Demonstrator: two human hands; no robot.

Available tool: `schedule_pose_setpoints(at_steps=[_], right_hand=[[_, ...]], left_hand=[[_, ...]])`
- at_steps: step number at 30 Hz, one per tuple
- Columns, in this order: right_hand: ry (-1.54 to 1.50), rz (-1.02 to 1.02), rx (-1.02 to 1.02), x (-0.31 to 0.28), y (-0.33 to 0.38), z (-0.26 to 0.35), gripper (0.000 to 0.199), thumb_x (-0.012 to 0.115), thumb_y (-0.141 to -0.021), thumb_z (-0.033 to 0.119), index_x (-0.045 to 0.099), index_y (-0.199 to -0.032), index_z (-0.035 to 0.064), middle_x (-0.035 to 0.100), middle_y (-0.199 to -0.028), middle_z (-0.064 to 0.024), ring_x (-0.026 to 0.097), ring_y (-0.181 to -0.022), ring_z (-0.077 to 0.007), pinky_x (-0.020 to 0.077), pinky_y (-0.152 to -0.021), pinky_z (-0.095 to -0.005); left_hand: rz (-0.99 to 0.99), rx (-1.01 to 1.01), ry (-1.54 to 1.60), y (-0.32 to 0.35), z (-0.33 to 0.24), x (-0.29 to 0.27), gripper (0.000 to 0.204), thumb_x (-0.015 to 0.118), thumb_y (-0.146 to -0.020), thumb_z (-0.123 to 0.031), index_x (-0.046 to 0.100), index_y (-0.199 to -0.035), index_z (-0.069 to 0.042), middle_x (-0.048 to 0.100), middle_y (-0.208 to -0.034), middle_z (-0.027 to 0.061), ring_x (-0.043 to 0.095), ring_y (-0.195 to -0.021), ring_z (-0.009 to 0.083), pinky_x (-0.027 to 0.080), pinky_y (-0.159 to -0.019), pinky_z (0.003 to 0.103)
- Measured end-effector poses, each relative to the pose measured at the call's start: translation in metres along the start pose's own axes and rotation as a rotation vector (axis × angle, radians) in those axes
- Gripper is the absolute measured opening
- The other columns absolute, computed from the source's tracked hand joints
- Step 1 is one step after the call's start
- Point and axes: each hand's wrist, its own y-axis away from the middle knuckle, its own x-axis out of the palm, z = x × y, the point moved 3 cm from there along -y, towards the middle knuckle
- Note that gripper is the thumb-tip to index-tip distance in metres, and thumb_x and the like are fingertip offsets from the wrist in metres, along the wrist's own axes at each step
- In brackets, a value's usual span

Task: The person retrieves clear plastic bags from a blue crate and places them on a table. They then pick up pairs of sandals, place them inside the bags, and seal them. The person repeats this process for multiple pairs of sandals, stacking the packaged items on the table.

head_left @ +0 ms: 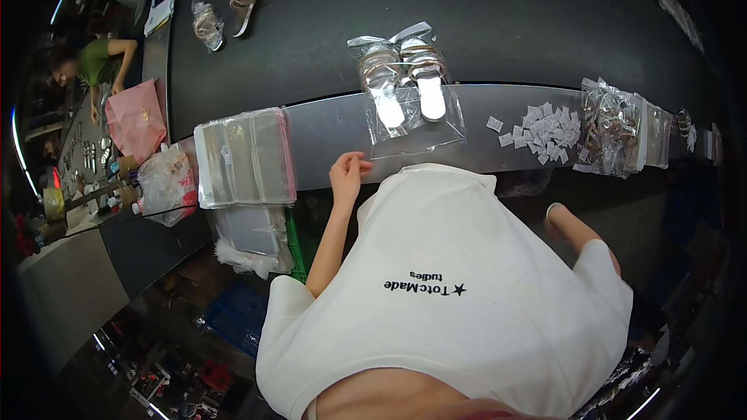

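My left hand [347, 175] rests at the near edge of the metal ledge. Its fingers are loosely bent and a little apart, with nothing seen in them. Just to its right, a pair of silver sandals [432, 93] lies partly inside a clear plastic bag [424, 138], the open end toward me. My right forearm [576, 227] reaches in below the ledge at the right. A band circles the wrist there, and the hand beyond it is hidden. Above that arm, small white packets [548, 131] lie scattered on the ledge.
Stacked clear bags [245, 157] lie left on the ledge. Bagged sandals [611, 128] stand at its right end. More sandals [246, 5] sit on the dark belt [498, 19]. A pink bag [138, 120] is far left, where another person [97, 62] works.
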Motion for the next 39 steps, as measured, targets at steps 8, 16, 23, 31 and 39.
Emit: schedule_pose_setpoints(at_steps=[8,16,23,31,39], right_hand=[[-0.021,-1.722,-0.613,-0.234,0.093,0.118,0.029,0.052,-0.078,-0.001,0.059,-0.105,0.0049,0.055,-0.115,-0.0132,0.054,-0.105,-0.0275,0.0421,-0.092,-0.0380],[-1.094,-1.148,-0.652,-0.238,0.111,0.092,0.021,0.061,-0.079,0.011,0.062,-0.100,0.0083,0.064,-0.085,-0.0048,0.061,-0.088,-0.0213,0.0472,-0.086,-0.0374],[-0.015,-1.725,-0.628,-0.241,0.125,0.152,0.028,0.062,-0.073,0.010,0.064,-0.100,0.0148,0.052,-0.122,-0.0020,0.047,-0.114,-0.0227,0.0368,-0.099,-0.0366],[0.343,-1.555,-1.081,-0.259,0.111,0.165,0.008,0.061,-0.072,0.016,0.066,-0.078,0.0141,0.059,-0.113,0.0014,0.048,-0.114,-0.0187,0.0364,-0.099,-0.0347],[-1.433,-1.154,-0.814,-0.227,0.103,0.115,0.012,0.062,-0.081,0.009,0.065,-0.083,-0.0023,0.062,-0.065,-0.0086,0.060,-0.056,-0.0132,0.0497,-0.058,-0.0270]], left_hand=[[0.399,1.078,-1.000,-0.032,-0.034,0.023,0.027,0.059,-0.073,0.000,0.062,-0.100,-0.004,0.050,-0.125,0.0131,0.042,-0.123,0.0286,0.034,-0.104,0.040],[0.184,0.772,-0.568,-0.004,-0.085,0.006,0.016,0.057,-0.088,-0.016,0.062,-0.090,-0.001,0.065,-0.089,0.0120,0.062,-0.088,0.0271,0.046,-0.091,0.037],[0.075,0.695,-0.565,0.014,-0.095,0.006,0.019,0.055,-0.089,-0.017,0.062,-0.087,0.001,0.065,-0.082,0.0109,0.063,-0.078,0.0239,0.049,-0.081,0.032],[0.087,0.894,-0.593,0.023,-0.126,0.008,0.020,0.056,-0.088,-0.019,0.062,-0.086,0.000,0.064,-0.081,0.0094,0.063,-0.080,0.0259,0.048,-0.087,0.038],[-0.062,0.317,-0.062,0.037,-0.062,0.014,0.024,0.051,-0.093,-0.013,0.061,-0.081,0.005,0.061,-0.064,0.0089,0.060,-0.057,0.0127,0.050,-0.052,0.026]])
